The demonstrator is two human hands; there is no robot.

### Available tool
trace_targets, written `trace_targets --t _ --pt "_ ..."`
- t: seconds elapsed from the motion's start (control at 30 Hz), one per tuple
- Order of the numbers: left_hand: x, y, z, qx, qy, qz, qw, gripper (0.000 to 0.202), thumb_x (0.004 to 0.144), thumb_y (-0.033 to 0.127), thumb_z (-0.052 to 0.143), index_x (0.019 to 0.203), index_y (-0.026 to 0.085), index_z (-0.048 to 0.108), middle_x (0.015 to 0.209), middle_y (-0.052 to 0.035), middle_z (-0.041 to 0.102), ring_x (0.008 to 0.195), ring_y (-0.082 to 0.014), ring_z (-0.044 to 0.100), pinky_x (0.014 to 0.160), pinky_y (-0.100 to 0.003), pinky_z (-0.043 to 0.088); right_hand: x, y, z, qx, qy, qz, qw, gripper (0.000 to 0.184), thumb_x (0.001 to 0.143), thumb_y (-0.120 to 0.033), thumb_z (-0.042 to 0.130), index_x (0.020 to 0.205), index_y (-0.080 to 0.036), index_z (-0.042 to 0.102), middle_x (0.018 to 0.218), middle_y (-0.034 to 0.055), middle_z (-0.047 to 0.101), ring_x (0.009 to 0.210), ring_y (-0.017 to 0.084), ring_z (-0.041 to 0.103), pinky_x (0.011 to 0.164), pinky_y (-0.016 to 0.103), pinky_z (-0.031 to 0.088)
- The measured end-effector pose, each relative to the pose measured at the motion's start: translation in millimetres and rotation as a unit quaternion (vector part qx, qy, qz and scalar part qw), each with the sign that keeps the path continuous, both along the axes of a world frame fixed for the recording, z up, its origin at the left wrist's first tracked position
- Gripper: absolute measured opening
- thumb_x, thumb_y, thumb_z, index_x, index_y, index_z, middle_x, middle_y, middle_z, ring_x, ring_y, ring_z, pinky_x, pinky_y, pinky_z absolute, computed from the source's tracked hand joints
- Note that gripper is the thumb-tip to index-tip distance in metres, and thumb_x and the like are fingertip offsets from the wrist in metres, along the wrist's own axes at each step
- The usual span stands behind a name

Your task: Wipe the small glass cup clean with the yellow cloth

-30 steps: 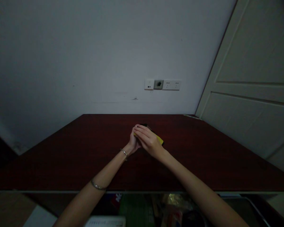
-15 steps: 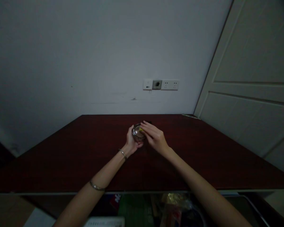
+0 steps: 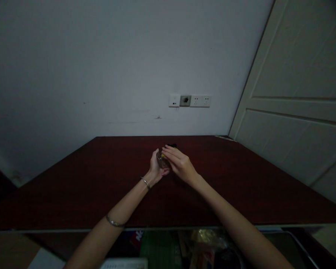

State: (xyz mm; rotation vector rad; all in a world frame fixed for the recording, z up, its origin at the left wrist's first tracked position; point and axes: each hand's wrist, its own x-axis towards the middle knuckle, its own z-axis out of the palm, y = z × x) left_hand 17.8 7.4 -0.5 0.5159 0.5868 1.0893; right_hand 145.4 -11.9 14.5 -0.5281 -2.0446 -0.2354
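My left hand (image 3: pixel 156 166) is wrapped round the side of a small round shiny vessel, like a clear glass jar or cup (image 3: pixel 160 160), its mouth tilted toward me. Over that mouth lies my right hand (image 3: pixel 180 162), fingers together and pinching a small yellow piece (image 3: pixel 163 155) whose kind I cannot make out. The right fingers hide most of the opening. Just behind them a small black thing (image 3: pixel 172 145) shows on the far side; whether it belongs to the vessel is unclear. Both hands are over the middle of the dark red tabletop (image 3: pixel 114 160).
A pale wall with sockets (image 3: pixel 200 101) rises behind the table, and a panelled white door (image 3: pixel 296 123) stands at the right. Below the near edge lies an open storage space with a green item (image 3: pixel 160 248), a crinkled golden wrapper (image 3: pixel 207 236) and a white object (image 3: pixel 124 263).
My right hand has shifted slightly left and farther over the vessel's mouth, covering more of it. The black thing behind shows more. My left hand keeps its hold.
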Motion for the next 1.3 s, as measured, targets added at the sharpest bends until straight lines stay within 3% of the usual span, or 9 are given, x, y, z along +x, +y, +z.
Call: trace_targets --t 0.13,0.33,0.57,0.83,1.1,1.3 --pt "-3 3 0.3 0.065 -0.007 0.038 0.997 0.036 0.077 0.05 0.042 0.065 0.017 0.051 0.041 0.0034 0.046 0.026 -0.0087 0.036 0.027 -0.018 0.014 -1 -8 -6.4 0.005 -0.014 0.004 1.0 0.041 0.085 -0.01 0.042 0.123 -0.02 0.049 0.123 0.0098 0.056 0.123 0.019 0.043 0.1 0.043 0.041" --pt "0 1 -3.8 0.038 -0.001 0.035 0.999 0.037 0.074 0.051 0.047 0.062 0.016 0.05 0.041 0.0028 0.046 0.028 -0.0088 0.04 0.027 -0.019 0.013 -8 -17 -6.8 0.011 -0.067 0.006 0.998 0.044 0.082 -0.006 0.041 0.124 -0.015 0.049 0.124 0.0121 0.055 0.124 0.02 0.042 0.1 0.04 0.041" --pt "1 -1 -3.3 0.055 0.042 0.0 0.998 0.044 0.074 0.057 0.042 0.059 0.017 0.046 0.039 0.0023 0.045 0.025 -0.0085 0.034 0.027 -0.018 0.014 5 -3 -7.4 0.014 -0.011 -0.01 1.0 0.041 0.085 -0.009 0.042 0.124 -0.019 0.048 0.123 0.0113 0.055 0.124 0.02 0.042 0.1 0.042 0.042" --pt "0 -3 4.0 0.064 0.056 0.038 0.996 0.044 0.073 0.058 0.043 0.06 0.016 0.048 0.038 0.0045 0.041 0.027 -0.0076 0.034 0.03 -0.017 0.014 4 -17 -16.8 0.011 -0.027 0.02 0.999 0.048 0.083 -0.005 0.041 0.13 -0.019 0.042 0.128 0.0116 0.051 0.126 0.02 0.038 0.102 0.043 0.039" --pt "8 -4 -1.4 0.177 0.143 0.036 0.973 0.048 0.072 0.064 0.044 0.072 0.016 0.051 0.048 0.0055 0.044 0.033 -0.0064 0.037 0.029 -0.015 0.022 -2 -7 -12.5 -0.035 0.168 0.047 0.984 0.037 0.083 -0.013 0.049 0.117 -0.027 0.056 0.118 0.004 0.06 0.117 0.022 0.05 0.099 0.044 0.042" --pt "2 5 -8.1 0.289 0.282 0.084 0.911 0.053 0.078 0.061 0.04 0.096 0.014 0.054 0.059 0.0029 0.049 0.037 -0.0055 0.039 0.03 -0.016 0.029 -9 -10 2.7 -0.176 0.363 0.024 0.915 0.025 0.083 -0.024 0.051 0.105 -0.023 0.064 0.111 0.005 0.064 0.104 0.02 0.059 0.096 0.04 0.044"
